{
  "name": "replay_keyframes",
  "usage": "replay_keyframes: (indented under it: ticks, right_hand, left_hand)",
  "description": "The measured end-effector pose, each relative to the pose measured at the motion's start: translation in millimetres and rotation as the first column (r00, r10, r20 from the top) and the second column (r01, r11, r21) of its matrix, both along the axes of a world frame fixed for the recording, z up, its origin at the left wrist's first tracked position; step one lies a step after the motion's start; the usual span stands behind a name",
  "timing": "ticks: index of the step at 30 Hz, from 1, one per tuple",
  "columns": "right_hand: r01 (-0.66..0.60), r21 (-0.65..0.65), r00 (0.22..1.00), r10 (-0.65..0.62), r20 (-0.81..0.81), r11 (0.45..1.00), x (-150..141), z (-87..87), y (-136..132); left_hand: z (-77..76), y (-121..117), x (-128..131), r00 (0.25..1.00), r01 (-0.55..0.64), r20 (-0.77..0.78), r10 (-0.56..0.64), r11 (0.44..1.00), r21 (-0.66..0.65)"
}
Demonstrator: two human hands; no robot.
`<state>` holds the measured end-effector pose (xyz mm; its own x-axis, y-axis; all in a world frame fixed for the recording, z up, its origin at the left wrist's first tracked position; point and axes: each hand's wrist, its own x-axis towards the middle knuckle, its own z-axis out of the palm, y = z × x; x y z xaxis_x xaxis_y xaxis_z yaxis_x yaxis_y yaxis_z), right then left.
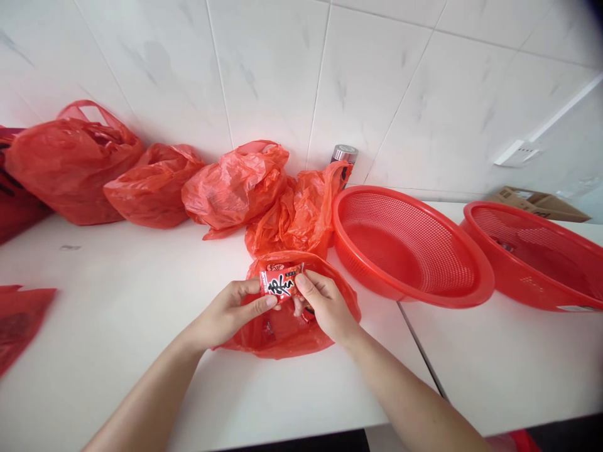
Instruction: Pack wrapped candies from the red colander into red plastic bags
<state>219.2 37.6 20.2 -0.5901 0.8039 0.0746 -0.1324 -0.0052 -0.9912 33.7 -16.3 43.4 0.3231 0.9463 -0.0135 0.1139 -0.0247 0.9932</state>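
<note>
A small red snack packet point(281, 283) with black lettering is pinched between both hands above an open red plastic bag point(287, 333) on the white table point(117, 301). My left hand point(230, 312) grips the packet's left edge with thumb and fingers closed. The packet's right edge is held the same way by my right hand point(325, 304). More small packets show dimly through the bag below.
Several stuffed red plastic bags point(235, 185) line the tiled wall at the back. Two red mesh baskets point(409, 245) point(537, 254) sit to the right. A metal can point(344, 154) stands behind the bags. A cardboard box point(537, 202) lies at the far right. Another red bag point(19, 320) lies at the left edge.
</note>
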Motion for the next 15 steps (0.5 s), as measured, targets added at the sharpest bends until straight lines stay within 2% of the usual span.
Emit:
replay_keyframes:
  ticks: [5,8,12,15]
  right_hand:
    - [-0.046,-0.083,0.998,0.043,-0.039,0.995,0.3,4.4,-1.0]
    - [-0.077,-0.071,0.997,0.076,-0.012,0.995,2.4,7.4,0.2]
    - [-0.102,-0.052,0.994,0.103,0.017,0.993,5.4,8.5,2.3]
    - [-0.126,-0.056,0.991,0.127,0.027,0.990,5.6,7.1,2.9]
  left_hand:
    - [-1.1,-1.1,-7.0,1.000,-0.003,0.024,0.004,0.999,-0.032]
    - [-4.7,-1.8,-10.7,1.000,-0.005,0.014,0.006,0.998,-0.069]
    - [-7.5,-1.6,-10.1,0.992,-0.069,0.093,0.079,0.991,-0.111]
    - [-7.7,-0.5,-7.2,0.972,-0.164,0.146,0.183,0.978,-0.130]
